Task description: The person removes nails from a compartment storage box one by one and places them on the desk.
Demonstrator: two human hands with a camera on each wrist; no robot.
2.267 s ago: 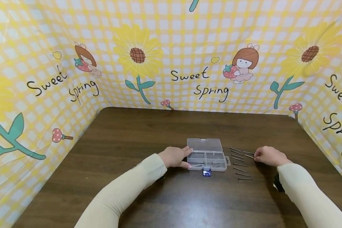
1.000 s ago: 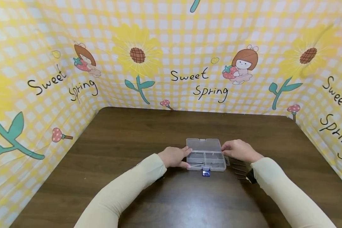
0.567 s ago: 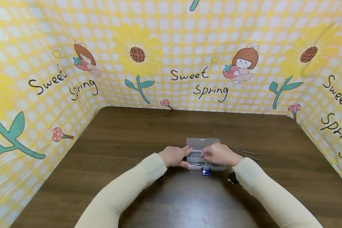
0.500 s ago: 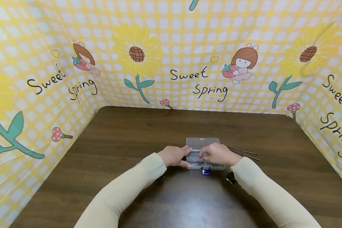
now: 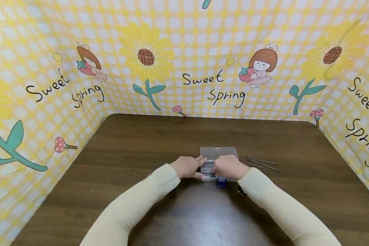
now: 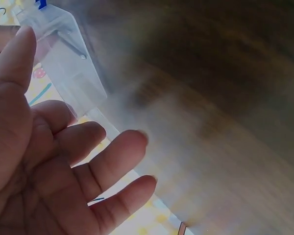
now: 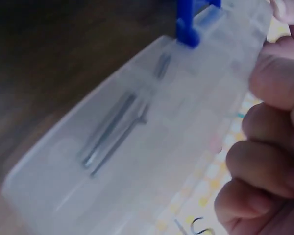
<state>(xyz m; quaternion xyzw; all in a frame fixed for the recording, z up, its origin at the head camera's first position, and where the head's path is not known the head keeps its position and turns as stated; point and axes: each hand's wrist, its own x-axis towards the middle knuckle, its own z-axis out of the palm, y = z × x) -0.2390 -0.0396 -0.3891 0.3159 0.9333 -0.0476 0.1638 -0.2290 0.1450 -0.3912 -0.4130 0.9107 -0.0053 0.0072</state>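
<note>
A clear plastic compartment box [image 5: 216, 152] lies on the table with its lid raised at the back and a blue latch [image 5: 221, 183] at the front. My left hand [image 5: 187, 166] rests at its left end, thumb and fingers spread along the edge; in the left wrist view the fingers are loosely extended. My right hand [image 5: 229, 166] is over the middle of the box, fingers curled and pointing down into a compartment. Its fingertips, and anything between them, are hidden. Through the box wall, the right wrist view shows a few dark nails [image 7: 109, 131] inside.
Several loose nails [image 5: 269, 162] lie to the right of the box, some partly hidden behind the right sleeve [image 5: 272, 189]. A brown wooden table [image 5: 153, 136] spreads around, with a yellow checked cloth [image 5: 190, 41] hanging behind and at both sides.
My right hand has come from the loose nails on the right, leftward over the box, and its fingers now reach lower into it. The left hand has stayed at the box's left end.
</note>
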